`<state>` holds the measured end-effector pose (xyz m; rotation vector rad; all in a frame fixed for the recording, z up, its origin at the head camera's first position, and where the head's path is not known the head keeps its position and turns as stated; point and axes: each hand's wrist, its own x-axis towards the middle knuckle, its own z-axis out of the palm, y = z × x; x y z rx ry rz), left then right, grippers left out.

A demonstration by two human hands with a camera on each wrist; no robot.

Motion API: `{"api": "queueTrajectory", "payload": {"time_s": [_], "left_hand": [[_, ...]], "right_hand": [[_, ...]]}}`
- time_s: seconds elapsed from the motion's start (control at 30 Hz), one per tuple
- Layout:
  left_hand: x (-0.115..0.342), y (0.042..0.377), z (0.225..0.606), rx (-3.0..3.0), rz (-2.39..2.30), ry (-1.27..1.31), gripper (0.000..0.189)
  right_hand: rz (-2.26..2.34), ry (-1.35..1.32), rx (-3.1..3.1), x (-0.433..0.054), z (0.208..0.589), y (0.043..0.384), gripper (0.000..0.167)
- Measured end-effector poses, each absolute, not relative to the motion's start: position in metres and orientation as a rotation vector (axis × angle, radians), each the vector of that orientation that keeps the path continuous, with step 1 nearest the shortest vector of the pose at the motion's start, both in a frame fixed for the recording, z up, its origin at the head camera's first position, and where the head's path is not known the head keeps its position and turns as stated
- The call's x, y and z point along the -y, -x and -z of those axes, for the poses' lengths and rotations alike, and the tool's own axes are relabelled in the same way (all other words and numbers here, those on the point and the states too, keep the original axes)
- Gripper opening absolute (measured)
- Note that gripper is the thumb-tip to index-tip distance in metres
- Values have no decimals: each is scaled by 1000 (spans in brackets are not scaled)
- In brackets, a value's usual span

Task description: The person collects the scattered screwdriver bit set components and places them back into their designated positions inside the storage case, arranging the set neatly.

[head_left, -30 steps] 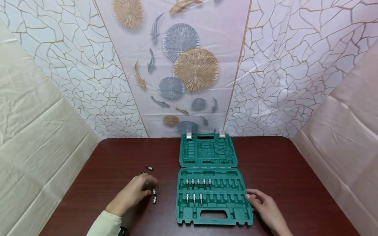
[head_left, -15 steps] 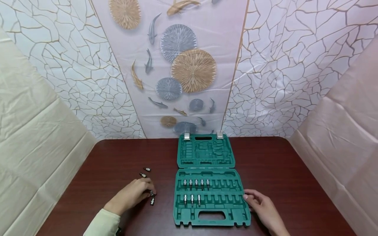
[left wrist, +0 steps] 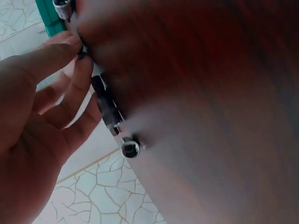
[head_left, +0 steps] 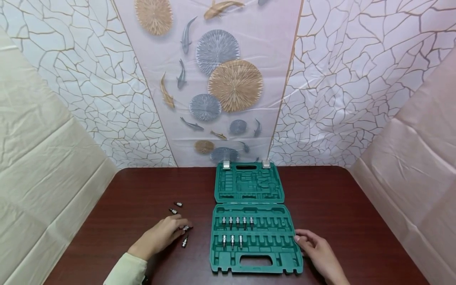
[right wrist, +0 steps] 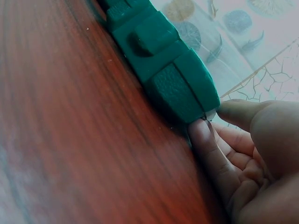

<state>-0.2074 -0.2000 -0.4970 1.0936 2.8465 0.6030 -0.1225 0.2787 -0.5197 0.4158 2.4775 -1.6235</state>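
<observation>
My left hand (head_left: 162, 235) pinches a small bit socket (head_left: 186, 228) just above the table, left of the case. In the left wrist view its dark tip (left wrist: 81, 55) shows between thumb and finger; the rest is hidden. Another bit socket (head_left: 184, 242) lies nearer me, and two more, a rear one (head_left: 178, 204) and a front one (head_left: 173, 211), lie beyond the hand. A green tool case (head_left: 256, 251) lies unfolded, with several silver bit sockets (head_left: 237, 222) standing in two rows of slots. My right hand (head_left: 320, 253) holds the case's right edge between thumb and fingers.
The case's lid (head_left: 249, 180), with two metal latches, lies back near the patterned backdrop (head_left: 235, 130). Brown-red table (head_left: 142, 190) surrounds the case. Pale cloth walls (head_left: 53, 166) rise on both sides.
My left fingers have closed on one of the two nearer bit sockets and shifted it slightly away from the other. The right hand stays at the case edge.
</observation>
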Motion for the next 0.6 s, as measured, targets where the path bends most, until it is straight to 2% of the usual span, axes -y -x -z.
{"api": "queueTrajectory", "payload": {"time_s": [0.17,0.37,0.6], "left_hand": [[196,208,497,-2869,-646,-981,25],[197,212,489,-2711,-755,-867,39],[196,214,490,-2709,-767,-865,31]], "right_hand": [[1625,-417,-2477,-279,520,123,57],[1626,-421,-2481,-279,520,123,55],[1624,-418,-2479,-279,520,123,54]]}}
